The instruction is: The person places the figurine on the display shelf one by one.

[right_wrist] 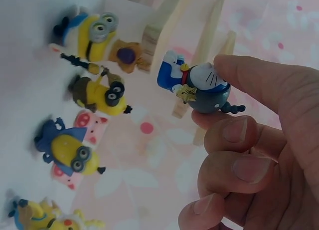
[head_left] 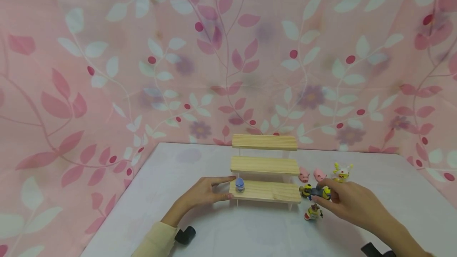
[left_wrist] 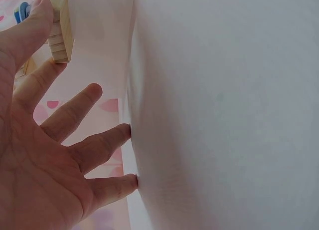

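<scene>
A three-tier wooden display shelf [head_left: 265, 164] stands on the white table. My left hand [head_left: 201, 193] pinches the left end of its lowest board between thumb and index finger, the other fingers spread. On that board's left end sits a small blue figurine [head_left: 239, 185]. My right hand [head_left: 353, 203] pinches a grey-blue cat figurine [right_wrist: 204, 85] with a whiskered white face, just right of the shelf. Beneath it are two minion figurines, one brown-clothed [right_wrist: 102, 95] and one in blue [right_wrist: 67, 147]. Another minion figurine [right_wrist: 94, 35] with a teddy bear lies nearer the front.
Two pink pig figurines [head_left: 319, 175] and a white-and-yellow figurine [head_left: 341, 172] stand behind the right hand. A pink leaf-patterned cloth [head_left: 221, 70] hangs behind the white table [head_left: 200, 233].
</scene>
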### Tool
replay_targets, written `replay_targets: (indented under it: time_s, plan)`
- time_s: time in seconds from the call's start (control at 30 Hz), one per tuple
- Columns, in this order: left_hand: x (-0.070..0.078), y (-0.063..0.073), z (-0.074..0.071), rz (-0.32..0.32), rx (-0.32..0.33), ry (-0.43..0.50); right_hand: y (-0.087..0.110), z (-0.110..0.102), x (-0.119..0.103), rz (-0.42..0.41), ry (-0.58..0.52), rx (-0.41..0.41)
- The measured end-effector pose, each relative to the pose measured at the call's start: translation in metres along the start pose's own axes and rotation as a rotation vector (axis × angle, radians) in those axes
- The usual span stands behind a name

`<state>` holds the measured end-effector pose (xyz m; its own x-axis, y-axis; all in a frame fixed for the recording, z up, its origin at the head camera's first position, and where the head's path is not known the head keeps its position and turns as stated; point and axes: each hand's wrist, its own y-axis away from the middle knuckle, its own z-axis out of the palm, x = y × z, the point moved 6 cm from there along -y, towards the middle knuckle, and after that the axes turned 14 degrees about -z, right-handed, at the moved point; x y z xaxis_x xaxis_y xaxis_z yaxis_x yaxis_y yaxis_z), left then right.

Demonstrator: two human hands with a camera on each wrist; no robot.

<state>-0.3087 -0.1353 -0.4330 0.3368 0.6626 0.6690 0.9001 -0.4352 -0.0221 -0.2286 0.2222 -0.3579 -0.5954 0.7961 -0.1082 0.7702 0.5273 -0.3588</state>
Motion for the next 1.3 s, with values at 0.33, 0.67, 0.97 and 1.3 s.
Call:
replay_targets:
  time_s: [0.33, 0.67, 0.97, 1.3]
  plan:
    - [-0.002, 0.000, 0.001, -0.014, 0.005, -0.008, -0.020, 0.002, -0.015, -0.089, -0.046, 0.037]
    - [-0.003, 0.000, 0.001, -0.016, 0.007, -0.023, -0.043, 0.012, -0.031, -0.180, -0.098, 0.065]
    - [-0.003, 0.000, 0.001, -0.029, -0.006, -0.003, -0.057, 0.023, -0.038, -0.134, -0.152, -0.016]
    - [-0.004, 0.000, 0.002, -0.023, -0.002, -0.012, -0.074, 0.033, -0.052, -0.156, -0.212, -0.052]
